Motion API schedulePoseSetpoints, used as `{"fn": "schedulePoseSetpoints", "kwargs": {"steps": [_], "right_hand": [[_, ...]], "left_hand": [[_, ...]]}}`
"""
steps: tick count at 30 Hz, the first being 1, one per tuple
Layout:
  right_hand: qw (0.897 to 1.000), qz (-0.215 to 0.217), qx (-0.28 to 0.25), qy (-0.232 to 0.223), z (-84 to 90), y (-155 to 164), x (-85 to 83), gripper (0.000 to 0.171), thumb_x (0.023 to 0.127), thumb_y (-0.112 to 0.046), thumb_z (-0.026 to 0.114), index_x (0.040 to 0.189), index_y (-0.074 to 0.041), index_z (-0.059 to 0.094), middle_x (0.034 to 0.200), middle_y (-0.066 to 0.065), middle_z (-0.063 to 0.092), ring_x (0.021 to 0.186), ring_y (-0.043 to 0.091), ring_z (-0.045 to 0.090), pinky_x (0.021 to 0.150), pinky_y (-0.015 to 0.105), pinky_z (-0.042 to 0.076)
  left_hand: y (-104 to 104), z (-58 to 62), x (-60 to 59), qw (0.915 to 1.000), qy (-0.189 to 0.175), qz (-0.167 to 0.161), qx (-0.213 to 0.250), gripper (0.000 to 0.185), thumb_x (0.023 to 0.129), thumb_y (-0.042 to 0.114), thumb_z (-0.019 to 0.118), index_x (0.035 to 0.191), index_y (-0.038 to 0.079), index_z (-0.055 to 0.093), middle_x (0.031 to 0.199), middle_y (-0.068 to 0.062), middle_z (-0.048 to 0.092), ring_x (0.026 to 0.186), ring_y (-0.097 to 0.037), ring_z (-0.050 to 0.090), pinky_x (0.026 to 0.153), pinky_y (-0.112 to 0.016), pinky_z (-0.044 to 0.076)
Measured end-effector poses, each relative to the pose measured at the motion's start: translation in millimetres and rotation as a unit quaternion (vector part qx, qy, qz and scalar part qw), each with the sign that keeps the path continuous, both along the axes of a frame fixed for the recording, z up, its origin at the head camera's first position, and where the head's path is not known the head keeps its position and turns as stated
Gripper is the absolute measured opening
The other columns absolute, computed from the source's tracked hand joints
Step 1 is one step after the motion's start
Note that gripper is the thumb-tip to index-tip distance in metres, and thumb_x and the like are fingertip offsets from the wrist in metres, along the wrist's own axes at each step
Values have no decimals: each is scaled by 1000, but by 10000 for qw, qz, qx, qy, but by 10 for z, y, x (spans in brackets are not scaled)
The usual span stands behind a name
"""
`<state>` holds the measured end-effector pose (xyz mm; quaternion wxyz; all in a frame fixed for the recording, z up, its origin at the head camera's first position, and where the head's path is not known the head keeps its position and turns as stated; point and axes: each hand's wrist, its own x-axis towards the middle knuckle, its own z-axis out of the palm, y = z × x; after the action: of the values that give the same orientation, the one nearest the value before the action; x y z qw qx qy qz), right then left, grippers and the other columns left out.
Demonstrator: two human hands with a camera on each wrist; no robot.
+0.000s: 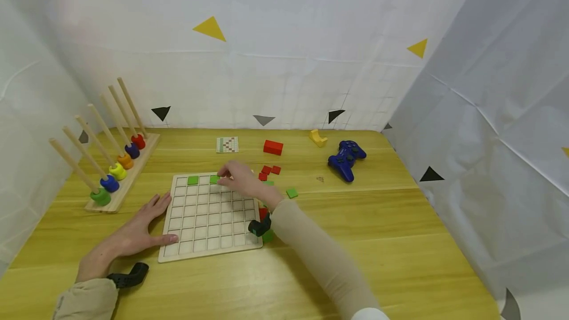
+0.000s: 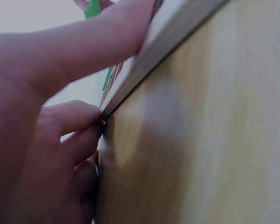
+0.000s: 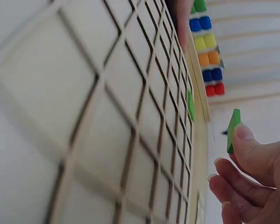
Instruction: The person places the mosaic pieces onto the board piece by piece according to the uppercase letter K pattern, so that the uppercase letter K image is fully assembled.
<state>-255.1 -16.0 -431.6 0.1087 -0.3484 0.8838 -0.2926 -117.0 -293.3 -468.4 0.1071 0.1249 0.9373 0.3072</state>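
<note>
Two hands work over a pale wooden grid board (image 1: pixel 209 221) lying flat on the glossy yellow wood-grain table (image 1: pixel 355 241). Nearest, the left hand (image 1: pixel 138 231) lies flat and relaxed, fingers straight, pressing against the board's left edge with the thumb on its rim. Beyond it, the right hand (image 1: pixel 237 179) reaches across the board's far row and pinches a thin green square tile (image 3: pixel 233 130) between thumb and fingertips, held just above the squares. One green tile (image 1: pixel 193 180) already sits in a cell of the far row. Right of the board lie loose flat tiles, a green one (image 1: pixel 292 192) and red ones (image 1: pixel 268 171). To the left stands a rack of slanted wooden pegs (image 1: pixel 106 147) carrying round coloured beads. Farther back rest a red block (image 1: pixel 273 147), a small pattern card (image 1: pixel 227 144) and a blue game controller (image 1: pixel 346 157).
</note>
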Motion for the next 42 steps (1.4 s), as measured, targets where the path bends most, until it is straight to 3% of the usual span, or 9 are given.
{"fn": "schedulePoseSetpoints", "kwargs": {"steps": [9,17,22,31,42], "right_hand": [[9987,8,493,98,-107,-399,46,27,99,-28,63,120,-10,66,117,3,63,106,14,58,88,20,46],[9949,-160,943,312,-157,-596,111,27,99,-37,63,118,-19,67,119,-3,63,115,14,54,95,30,44],[9952,-294,899,246,-209,-619,119,25,100,-39,61,117,-22,67,127,-2,58,123,18,50,100,41,43],[9968,-308,696,233,-248,-597,125,21,99,-36,64,114,-23,66,115,-6,58,113,14,50,93,38,41],[9973,-310,620,247,-284,-609,111,16,98,-37,64,110,-26,68,117,-7,58,112,13,49,92,38,39]], "left_hand": [[11,10,10,10000,-52,36,-12,112,82,54,76,161,6,13,161,-35,6,144,-61,8,103,-81,17],[17,28,20,9999,-82,43,63,111,82,53,77,161,6,13,162,-33,6,145,-60,6,103,-80,16],[22,25,21,10000,-67,60,3,112,82,54,76,161,5,13,162,-34,6,145,-59,7,104,-80,16],[16,20,14,9999,-69,37,134,111,83,52,77,161,6,12,163,-31,5,146,-58,4,104,-80,16],[12,11,8,10000,-56,41,55,112,82,53,77,161,5,13,162,-33,5,146,-59,6,104,-80,17]]}}
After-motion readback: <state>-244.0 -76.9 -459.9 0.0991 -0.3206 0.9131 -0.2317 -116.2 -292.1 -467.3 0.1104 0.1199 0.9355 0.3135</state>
